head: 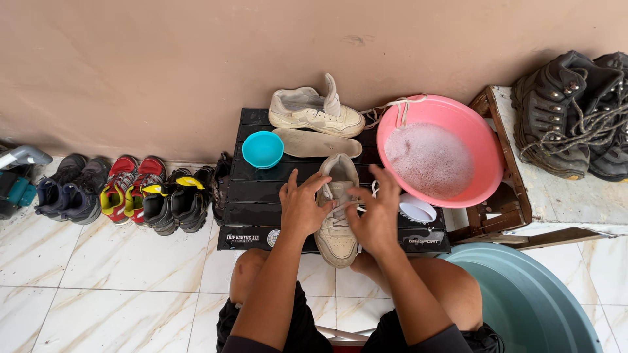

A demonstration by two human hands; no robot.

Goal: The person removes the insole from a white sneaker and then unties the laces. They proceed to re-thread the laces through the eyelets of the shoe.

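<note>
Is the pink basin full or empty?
Partly full: the pink basin holds foamy, soapy water across its bottom, well below the rim. A white shoelace hangs over its far edge.

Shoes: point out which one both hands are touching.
The beige sneaker lying lengthwise on the black table, left hand and right hand at its laces. Its mate stands untouched by the wall.
</note>
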